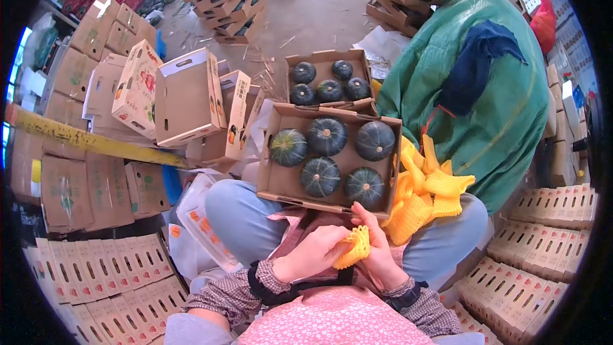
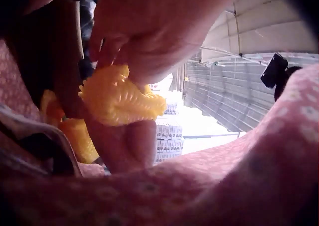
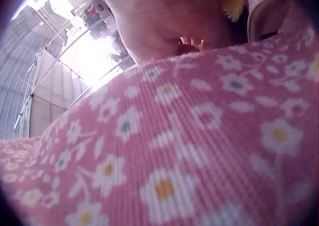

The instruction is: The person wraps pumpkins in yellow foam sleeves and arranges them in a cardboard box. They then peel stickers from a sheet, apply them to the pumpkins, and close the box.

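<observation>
In the head view my left hand (image 1: pixel 311 254) and right hand (image 1: pixel 378 250) meet close in front of the apron. Between them is a bunched yellow foam net sleeve (image 1: pixel 355 247), which the left hand pinches and the right hand holds from the other side. The left wrist view shows the same foam net sleeve (image 2: pixel 122 100) against the fingers; the right wrist view mostly shows pink flowered cloth (image 3: pixel 164 136). Just beyond the hands, an open cardboard box (image 1: pixel 268 188) sits tilted at the lap, holding several dark green pumpkins (image 1: pixel 320 177).
More yellow foam net sleeves (image 1: pixel 418 198) lie by the right knee. Behind stands a second cardboard box (image 1: pixel 351 57) with pumpkins. Empty boxes (image 1: pixel 191 99) lean at left, beside a yellow bar (image 1: pixel 96 137). A large green sack (image 1: pixel 472 102) bulges at right; stacked cartons (image 1: pixel 115 281) flank both sides.
</observation>
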The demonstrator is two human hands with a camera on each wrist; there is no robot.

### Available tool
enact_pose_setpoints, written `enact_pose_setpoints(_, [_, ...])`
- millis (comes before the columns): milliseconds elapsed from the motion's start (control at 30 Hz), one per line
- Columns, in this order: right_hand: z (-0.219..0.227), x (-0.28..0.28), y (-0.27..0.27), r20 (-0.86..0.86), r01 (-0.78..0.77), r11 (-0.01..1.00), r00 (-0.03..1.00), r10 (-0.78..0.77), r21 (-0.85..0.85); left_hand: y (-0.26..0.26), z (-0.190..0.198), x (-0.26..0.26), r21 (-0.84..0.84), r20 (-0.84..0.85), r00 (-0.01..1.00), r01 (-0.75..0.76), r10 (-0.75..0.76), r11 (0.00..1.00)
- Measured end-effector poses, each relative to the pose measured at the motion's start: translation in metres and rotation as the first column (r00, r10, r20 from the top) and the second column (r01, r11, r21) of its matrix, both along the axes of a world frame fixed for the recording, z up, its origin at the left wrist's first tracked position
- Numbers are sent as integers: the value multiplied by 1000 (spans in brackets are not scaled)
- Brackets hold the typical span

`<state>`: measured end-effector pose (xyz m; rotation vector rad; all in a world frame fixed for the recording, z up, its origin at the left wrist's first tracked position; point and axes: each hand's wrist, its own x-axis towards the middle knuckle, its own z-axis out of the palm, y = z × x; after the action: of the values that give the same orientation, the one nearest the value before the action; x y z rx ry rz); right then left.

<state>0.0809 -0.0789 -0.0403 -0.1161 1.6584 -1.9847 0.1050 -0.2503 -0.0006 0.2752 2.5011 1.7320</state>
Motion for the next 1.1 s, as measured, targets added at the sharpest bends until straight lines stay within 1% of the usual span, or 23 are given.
enact_pose_setpoints(33, [2, -1, -2, 19, -4, 1000, 1000, 5, -27, -3, 0, 0, 8, 16, 1000, 19, -19, 1000])
enact_pose_setpoints(133, [2, -8, -8, 81, -99, 986, 991, 110, -137, -12, 17, -8, -168, -245, 969, -7, -35, 986])
enact_pose_setpoints(167, [6, -11, -11, -33, -93, 990, 995, 90, -108, -13, 20, -8, -207, -258, 965, -22, -33, 978])
enact_pose_setpoints(233, [5, -13, -10, -24, -94, 992, 995, 92, -80, -15, 24, -7, -281, -285, 958, -53, -31, 958])
enact_pose_setpoints(333, [-6, -13, -8, -58, -102, 992, 994, 98, -78, -20, 9, -3, -51, -207, 978, -32, 21, 998])
enact_pose_setpoints(367, [-8, -14, -8, -78, -106, 991, 992, 99, -82, -23, 6, -3, 133, -10, 1000, 21, -19, 991])
enact_pose_setpoints(400, [-1, -15, -8, 35, -133, 983, 990, 139, -123, -28, 5, -4, 319, 177, 979, 35, -96, 947])
enact_pose_setpoints(433, [10, -16, -10, 147, -158, 973, 972, 183, -167, -33, 7, -4, 492, 341, 918, 8, -201, 871])
enact_pose_setpoints(467, [18, -16, -11, 255, -176, 961, 940, 229, -213, -41, 13, -4, 670, 506, 778, -82, -373, 738])
enact_pose_setpoints(533, [22, -16, -13, 111, -247, 957, 958, 265, -154, -56, 18, -12, 527, 296, 819, 289, -492, 799])
enact_pose_setpoints(600, [26, -19, -15, -14, -311, 947, 950, 311, -85, -56, 31, -13, 527, 301, 798, 318, -522, 788])
enact_pose_setpoints(633, [30, -24, -15, -186, -374, 927, 911, 369, 5, -56, 36, -14, 525, 302, 788, 332, -536, 784])
enact_pose_setpoints(733, [42, -33, -8, -280, -523, 847, 831, 481, -96, -69, 34, -15, 553, 349, 713, 368, -608, 748])
enact_pose_setpoints(767, [38, -33, -3, -128, -493, 781, 866, 484, -383, -79, 19, -12, 536, 402, 657, 396, -638, 745])
enact_pose_setpoints(833, [49, -38, 11, 158, -508, 719, 755, 637, -474, -82, 17, -13, 607, 361, 719, 302, -594, 735])
enact_pose_setpoints(867, [59, -41, 14, 289, -499, 691, 659, 695, -523, -83, 17, -15, 642, 344, 748, 254, -568, 724])
enact_pose_setpoints(900, [75, -44, 10, 399, -519, 695, 575, 715, -499, -83, 18, -21, 625, 314, 782, 256, -538, 737])
enact_pose_setpoints(933, [73, -46, 11, 348, -616, 669, 572, 743, -416, -75, 17, -20, 758, 359, 785, 70, -504, 648])
enact_pose_setpoints(967, [67, -49, 13, 298, -702, 635, 562, 772, -323, -63, 14, -19, 845, 407, 779, -122, -477, 521])
enact_pose_setpoints(1000, [60, -53, 17, 250, -773, 594, 544, 801, -222, -53, 16, -21, 879, 457, 761, -307, -460, 365])
enact_pose_setpoints(1033, [60, -49, 23, 178, -592, 759, 744, 644, -272, -49, 20, -30, 897, 440, 715, -325, -543, 298])
enact_pose_setpoints(1067, [65, -50, 31, 203, -280, 833, 887, 414, -478, -48, 30, -32, 762, 641, 593, -417, -487, 496])
enact_pose_setpoints(1100, [68, -53, 33, 308, -83, 871, 916, 259, -485, -46, 28, -37, 685, 721, 515, -431, -464, 588])
